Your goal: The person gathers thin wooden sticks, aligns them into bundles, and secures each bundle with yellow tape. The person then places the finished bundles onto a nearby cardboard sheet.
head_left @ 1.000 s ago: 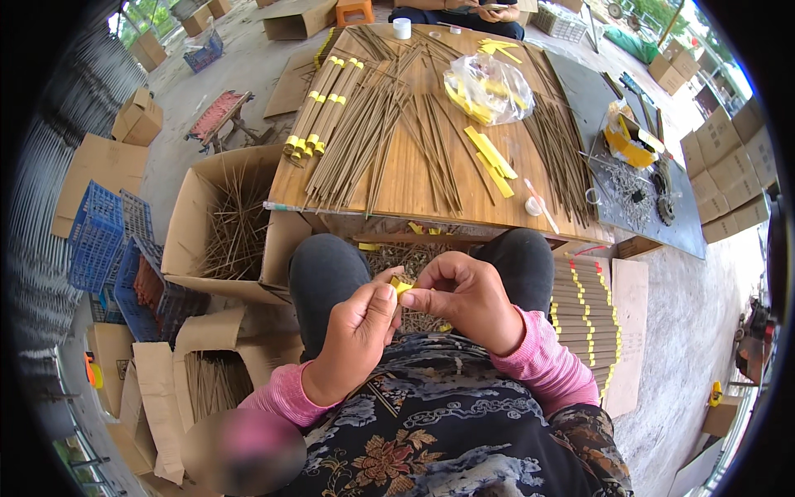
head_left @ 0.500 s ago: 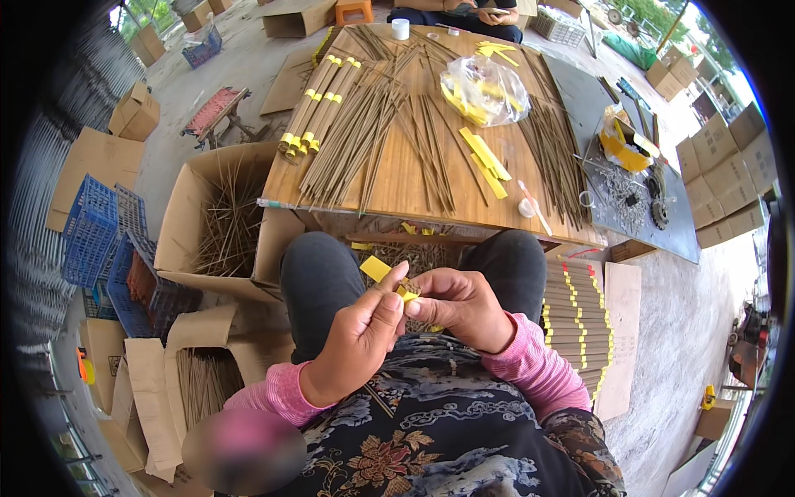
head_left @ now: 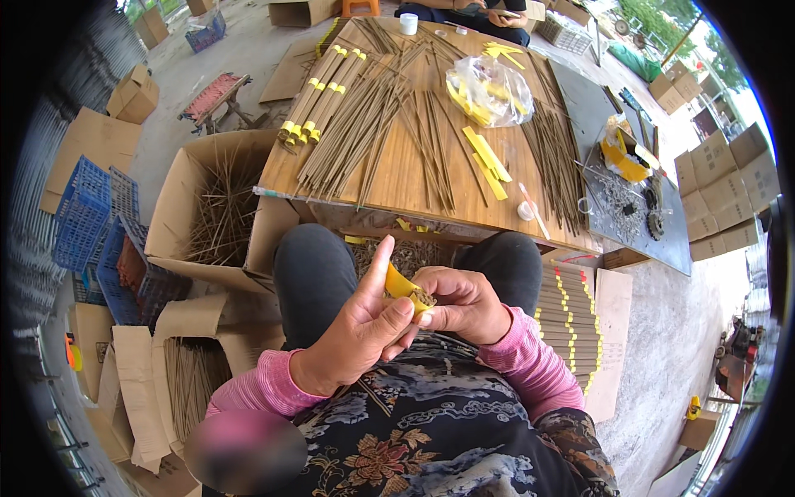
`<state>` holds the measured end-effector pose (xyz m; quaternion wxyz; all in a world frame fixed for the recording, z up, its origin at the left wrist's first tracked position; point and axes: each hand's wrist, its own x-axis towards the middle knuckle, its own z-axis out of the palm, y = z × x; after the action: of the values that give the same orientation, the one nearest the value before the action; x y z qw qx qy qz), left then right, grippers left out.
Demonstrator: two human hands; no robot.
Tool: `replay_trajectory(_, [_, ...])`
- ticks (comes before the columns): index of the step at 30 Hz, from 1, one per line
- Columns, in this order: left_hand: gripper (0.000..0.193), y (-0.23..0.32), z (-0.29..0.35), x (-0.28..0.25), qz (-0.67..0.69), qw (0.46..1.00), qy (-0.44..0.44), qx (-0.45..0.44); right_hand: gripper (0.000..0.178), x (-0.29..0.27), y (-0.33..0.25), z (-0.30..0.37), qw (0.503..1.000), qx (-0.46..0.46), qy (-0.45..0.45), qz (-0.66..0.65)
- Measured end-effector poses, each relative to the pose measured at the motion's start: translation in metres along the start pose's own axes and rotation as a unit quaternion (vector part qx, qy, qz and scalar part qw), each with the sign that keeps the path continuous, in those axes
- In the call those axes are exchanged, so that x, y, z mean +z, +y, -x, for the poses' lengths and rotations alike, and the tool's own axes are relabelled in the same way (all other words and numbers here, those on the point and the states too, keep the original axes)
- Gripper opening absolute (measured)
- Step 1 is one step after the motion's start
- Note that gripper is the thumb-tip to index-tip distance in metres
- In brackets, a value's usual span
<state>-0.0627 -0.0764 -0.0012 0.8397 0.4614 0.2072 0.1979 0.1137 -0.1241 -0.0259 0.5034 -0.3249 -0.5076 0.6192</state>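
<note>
Above my lap, my left hand [head_left: 352, 331] and my right hand [head_left: 468, 306] hold a bundle of thin brown sticks [head_left: 426, 297] that shows mostly end-on. A yellow paper strip [head_left: 399, 284] curves partly around it. My left thumb presses against the strip while the left index finger points up along it. With thumb and fingers my right hand pinches the bundle's other side. The rest of the bundle is hidden by the hands. On the wooden table [head_left: 389, 178] ahead lie loose sticks [head_left: 352, 137], finished bundles with yellow bands [head_left: 319, 95] and flat yellow strips [head_left: 489, 166].
A cardboard box of sticks [head_left: 161, 207] stands left of the table, blue crates [head_left: 83, 211] beyond it. Banded bundles [head_left: 571, 319] lie right of my knee. On the tabletop are a plastic bag [head_left: 489, 91] and a small white pot [head_left: 526, 211]. Someone sits across [head_left: 464, 18].
The yellow strip's free end, which stuck out flat to the left, now bends up around the bundle. My left index finger has straightened upward, and both hands have shifted slightly.
</note>
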Motion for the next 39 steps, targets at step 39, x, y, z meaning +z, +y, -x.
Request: replay_trajectory(39, [0.065,-0.001,0.0,0.0,-0.041,0.999,0.031,-0.001,0.027,0.008,-0.007,0.005,0.959,-0.093,0.138,0.229])
